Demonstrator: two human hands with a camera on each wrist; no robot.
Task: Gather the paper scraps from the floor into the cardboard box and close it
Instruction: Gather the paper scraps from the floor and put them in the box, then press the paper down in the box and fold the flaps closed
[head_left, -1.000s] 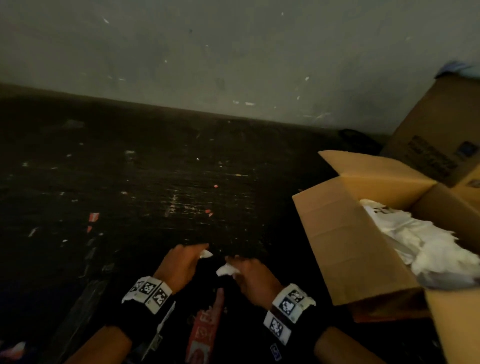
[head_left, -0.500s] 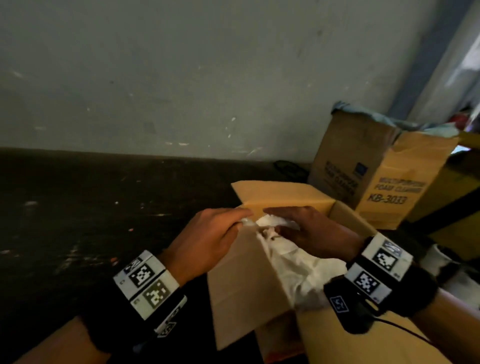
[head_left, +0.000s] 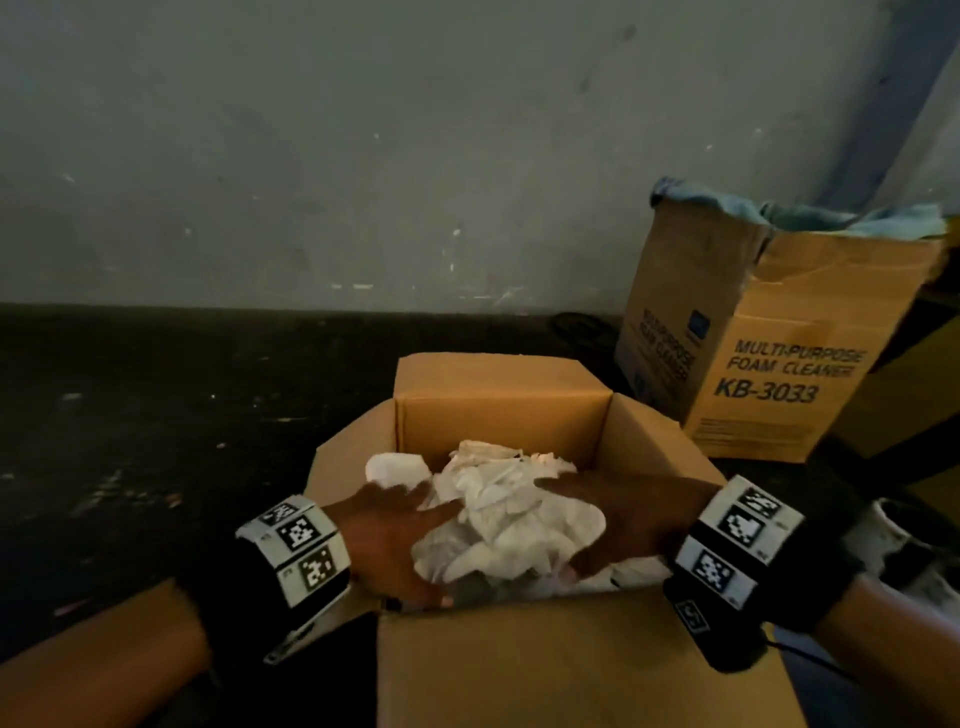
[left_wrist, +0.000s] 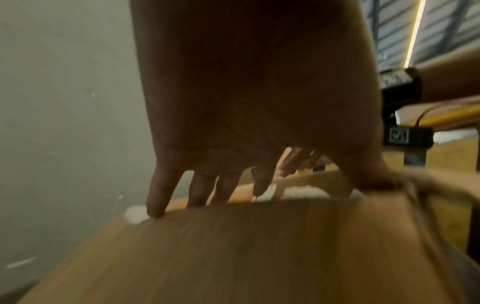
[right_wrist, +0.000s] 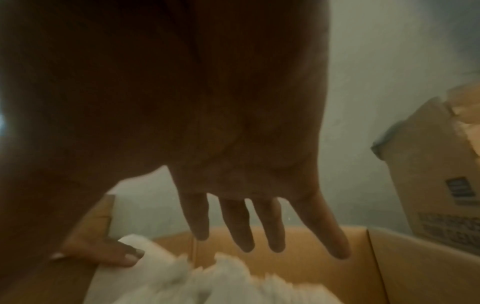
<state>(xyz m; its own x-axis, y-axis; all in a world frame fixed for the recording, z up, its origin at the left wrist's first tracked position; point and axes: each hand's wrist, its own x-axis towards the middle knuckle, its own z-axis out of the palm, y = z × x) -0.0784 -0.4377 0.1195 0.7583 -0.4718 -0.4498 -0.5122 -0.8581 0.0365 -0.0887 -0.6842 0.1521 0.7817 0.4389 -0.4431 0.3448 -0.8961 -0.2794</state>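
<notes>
Cardboard box (head_left: 566, 670): on the floor, four flaps standing open; closing now could trap paper under a flap.
Paper scraps (head_left: 511, 514): heaped inside, near rim height; springy, may pop back out.
Left hand (head_left: 389, 540): fingers straight and spread, resting on the heap's left side.
Right hand (head_left: 618, 525): fingers straight, spread over the heap, gripping nothing; lifting off early frees the pile.

Scuffed grey wall (head_left: 363, 156) — dark floor (head_left: 130, 415)

My left hand (head_left: 387, 540) and right hand (head_left: 618, 525) reach in from the near side, palms down, fingers (right_wrist: 200, 218) straight and spread, both wrists banded.
</notes>
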